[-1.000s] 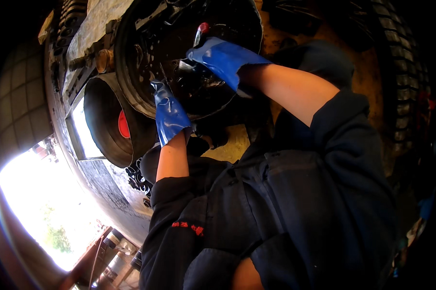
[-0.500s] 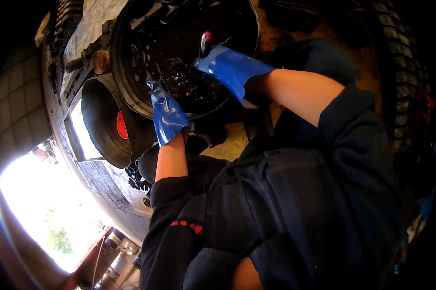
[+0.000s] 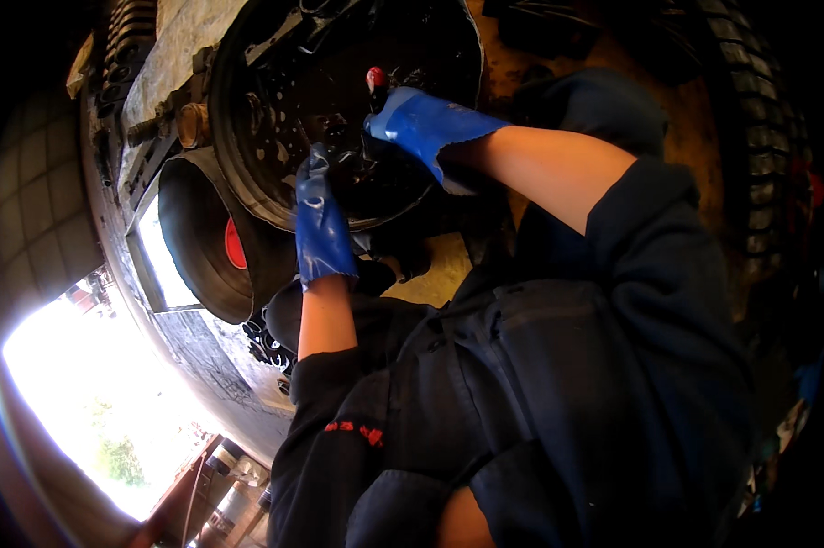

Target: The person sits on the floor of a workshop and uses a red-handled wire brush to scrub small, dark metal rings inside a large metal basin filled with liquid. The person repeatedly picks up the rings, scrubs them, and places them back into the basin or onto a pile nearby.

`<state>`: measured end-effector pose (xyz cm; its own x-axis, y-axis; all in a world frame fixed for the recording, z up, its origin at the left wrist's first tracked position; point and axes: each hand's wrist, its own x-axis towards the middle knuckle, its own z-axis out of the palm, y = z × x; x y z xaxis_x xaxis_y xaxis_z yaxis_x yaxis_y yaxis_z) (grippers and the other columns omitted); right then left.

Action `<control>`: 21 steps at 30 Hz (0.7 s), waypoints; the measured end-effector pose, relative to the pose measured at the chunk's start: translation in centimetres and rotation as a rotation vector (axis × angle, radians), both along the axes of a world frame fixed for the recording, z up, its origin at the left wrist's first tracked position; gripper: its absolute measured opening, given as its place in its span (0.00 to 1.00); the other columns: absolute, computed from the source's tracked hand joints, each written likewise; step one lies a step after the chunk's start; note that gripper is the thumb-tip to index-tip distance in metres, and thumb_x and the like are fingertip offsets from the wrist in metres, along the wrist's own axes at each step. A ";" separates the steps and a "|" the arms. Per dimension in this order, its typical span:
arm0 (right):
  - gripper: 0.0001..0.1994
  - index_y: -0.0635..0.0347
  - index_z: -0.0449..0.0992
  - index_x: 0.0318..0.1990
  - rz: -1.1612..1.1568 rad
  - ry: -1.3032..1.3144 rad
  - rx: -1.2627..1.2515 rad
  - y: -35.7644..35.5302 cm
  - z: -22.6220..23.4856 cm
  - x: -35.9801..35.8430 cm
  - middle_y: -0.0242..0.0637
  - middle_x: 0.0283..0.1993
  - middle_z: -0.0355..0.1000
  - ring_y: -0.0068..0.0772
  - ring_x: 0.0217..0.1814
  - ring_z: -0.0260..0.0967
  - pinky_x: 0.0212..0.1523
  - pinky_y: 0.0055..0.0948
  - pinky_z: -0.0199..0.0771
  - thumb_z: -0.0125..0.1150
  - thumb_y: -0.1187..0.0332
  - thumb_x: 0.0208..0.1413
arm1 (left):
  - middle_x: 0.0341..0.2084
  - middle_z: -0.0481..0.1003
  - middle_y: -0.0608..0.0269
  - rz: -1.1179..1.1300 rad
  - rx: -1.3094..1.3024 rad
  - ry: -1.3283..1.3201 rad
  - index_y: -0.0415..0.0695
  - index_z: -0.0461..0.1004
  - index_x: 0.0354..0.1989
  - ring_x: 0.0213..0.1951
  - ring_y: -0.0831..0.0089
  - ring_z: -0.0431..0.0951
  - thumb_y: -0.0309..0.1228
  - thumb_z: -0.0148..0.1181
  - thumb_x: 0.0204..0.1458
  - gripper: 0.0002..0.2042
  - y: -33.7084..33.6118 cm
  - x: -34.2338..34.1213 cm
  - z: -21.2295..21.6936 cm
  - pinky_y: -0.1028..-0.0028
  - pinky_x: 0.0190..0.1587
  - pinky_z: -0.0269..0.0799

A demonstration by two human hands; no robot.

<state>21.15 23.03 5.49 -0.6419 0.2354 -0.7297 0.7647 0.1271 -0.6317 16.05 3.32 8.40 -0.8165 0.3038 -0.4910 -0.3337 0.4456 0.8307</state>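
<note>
A wide round tub (image 3: 246,197) with a black inner wall holds dark, glistening liquid. Both my hands, in blue rubber gloves, reach over its near side. My right hand (image 3: 403,117) is closed round a tool with a red handle end (image 3: 375,78); its working end is hidden in the dark. My left hand (image 3: 316,201) is inside the near rim, its fingers drawn together and darkened by wet grime. A dark, shiny part (image 3: 346,157) lies between the hands, its shape hard to make out. Whatever the left fingers hold is hidden.
Left of the tub leans a dark round container (image 3: 193,242) with a red disc (image 3: 236,244) inside. A rusty cylindrical fitting (image 3: 193,125) sits by the tub's left edge. A large treaded tyre (image 3: 766,146) stands at the far right. Black rings (image 3: 264,342) lie lower left.
My left hand has moved slightly forward and right, its fingers now pointing straighter ahead. My right hand and the red-ended tool have shifted a little to the left.
</note>
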 end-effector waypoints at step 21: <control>0.18 0.55 0.83 0.46 -0.126 0.600 -0.103 1.8 -2.4 -2.9 0.44 0.38 0.79 0.37 0.43 0.76 0.47 0.38 0.74 0.58 0.52 0.62 | 0.49 0.72 0.54 -0.156 0.465 -0.444 0.53 0.75 0.50 0.54 0.49 0.72 0.45 0.65 0.46 0.22 -6.0 -10.3 -2.5 0.47 0.52 0.72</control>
